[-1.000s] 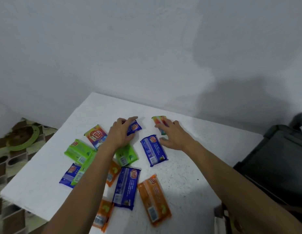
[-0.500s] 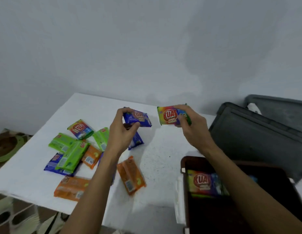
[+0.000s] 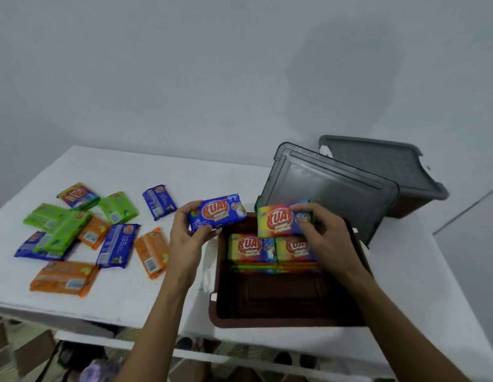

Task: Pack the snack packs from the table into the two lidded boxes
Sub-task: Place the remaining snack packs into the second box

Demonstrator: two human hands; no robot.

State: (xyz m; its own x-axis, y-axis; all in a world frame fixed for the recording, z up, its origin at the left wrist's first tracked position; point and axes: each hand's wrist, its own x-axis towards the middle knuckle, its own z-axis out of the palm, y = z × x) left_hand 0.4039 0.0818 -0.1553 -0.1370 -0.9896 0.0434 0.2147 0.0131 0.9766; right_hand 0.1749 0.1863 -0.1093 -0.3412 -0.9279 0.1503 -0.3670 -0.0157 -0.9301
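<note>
**Q:** Where are the snack packs being handled?
**A:** Two are held above the table. The left hand [image 3: 186,238] grips a blue snack pack [image 3: 217,212], fingers curled behind it and thumb at its lower edge, just left of the open brown box [image 3: 267,323]. The right hand [image 3: 326,238] pinches a rainbow snack pack [image 3: 279,220] over the far end of that box.

**Q:** What is inside the box?
**A:** Two rainbow packs [image 3: 252,248] lie side by side at the far end, on top of others. The near half shows the bare brown floor.

**Q:** And the other packs?
**A:** A loose pile of packs [image 3: 74,232] lies on the left of the white table [image 3: 157,169]. They are green, orange, blue and one rainbow, and several overlap. One blue pack [image 3: 159,201] lies apart, between the pile and the left hand.

**Q:** Where are the lids?
**A:** A grey lid [image 3: 330,188] leans tilted against the far side of the brown box. To the far right stands a second box [image 3: 405,208] with a second lid [image 3: 377,164] closed on it.
</note>
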